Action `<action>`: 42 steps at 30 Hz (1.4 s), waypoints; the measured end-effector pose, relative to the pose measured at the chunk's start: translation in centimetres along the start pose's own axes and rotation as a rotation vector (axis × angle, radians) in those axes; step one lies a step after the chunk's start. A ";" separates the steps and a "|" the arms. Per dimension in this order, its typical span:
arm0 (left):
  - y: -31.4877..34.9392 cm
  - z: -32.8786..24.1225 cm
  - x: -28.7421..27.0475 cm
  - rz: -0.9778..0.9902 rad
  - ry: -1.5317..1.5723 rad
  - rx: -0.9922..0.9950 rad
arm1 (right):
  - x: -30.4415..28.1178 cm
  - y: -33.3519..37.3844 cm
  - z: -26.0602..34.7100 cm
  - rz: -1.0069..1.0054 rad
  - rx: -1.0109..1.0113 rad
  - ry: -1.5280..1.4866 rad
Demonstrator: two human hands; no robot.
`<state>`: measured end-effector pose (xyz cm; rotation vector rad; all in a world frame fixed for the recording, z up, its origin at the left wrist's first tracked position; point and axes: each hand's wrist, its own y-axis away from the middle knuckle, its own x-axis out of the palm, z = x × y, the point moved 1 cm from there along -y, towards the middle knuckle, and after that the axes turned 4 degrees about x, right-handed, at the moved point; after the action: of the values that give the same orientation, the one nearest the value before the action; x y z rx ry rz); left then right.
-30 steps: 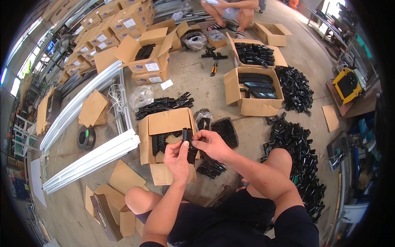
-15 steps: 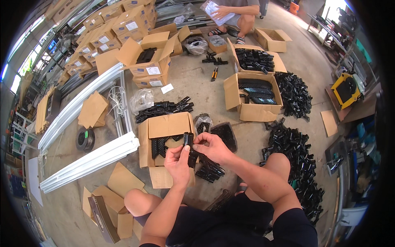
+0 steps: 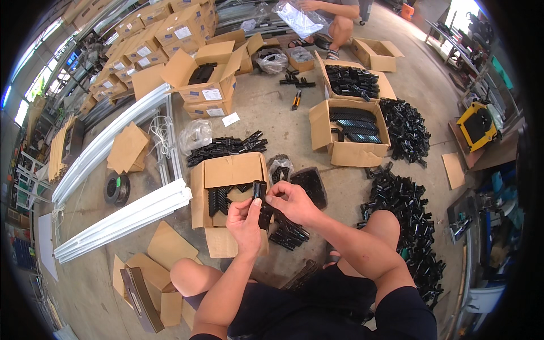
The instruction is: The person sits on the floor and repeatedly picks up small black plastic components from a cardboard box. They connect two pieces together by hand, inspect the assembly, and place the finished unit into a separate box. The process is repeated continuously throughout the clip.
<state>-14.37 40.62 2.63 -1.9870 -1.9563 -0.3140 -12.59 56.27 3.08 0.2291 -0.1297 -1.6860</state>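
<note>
My left hand (image 3: 245,221) grips a short black tubular fitting (image 3: 259,190) upright, with the thumb pressed on its front. My right hand (image 3: 293,204) is closed in a pinch at the fitting's right side; whatever its fingertips hold, if anything, is too small to make out. Both hands are over the right edge of an open cardboard box (image 3: 199,195), where rows of black fittings (image 3: 218,203) lie. Just below my right hand, more black fittings (image 3: 289,233) lie in a bunch beside the box.
Loose black fittings (image 3: 399,209) spread in a large heap by my right knee. Farther off stands a carton (image 3: 354,156) packed with fittings. White metal profiles (image 3: 124,221) lie at left. A cutter knife (image 3: 296,100) is on the floor. Across from me, another person's hand (image 3: 310,5) holds a plastic bag.
The other person's plastic bag with white contents has come lower and spread out. My hands and the fitting have barely shifted.
</note>
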 end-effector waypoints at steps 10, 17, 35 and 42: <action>-0.1 0.2 -0.1 -0.009 0.009 0.002 | 0.2 -0.5 -1.2 0.013 -0.043 -0.076; -0.6 0.9 -1.0 -0.039 0.027 -0.058 | 0.0 -0.5 -0.6 -0.007 -0.052 -0.113; -2.3 1.3 -3.3 0.002 0.297 -0.649 | 1.1 1.3 1.1 0.051 -0.530 0.396; -2.8 0.0 -3.0 0.107 0.325 -0.685 | 0.2 0.4 1.3 -0.100 -0.131 -0.026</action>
<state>-17.27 37.84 1.75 -2.2165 -1.6521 -1.3333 -12.47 55.99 4.44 0.1169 -0.0277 -1.7897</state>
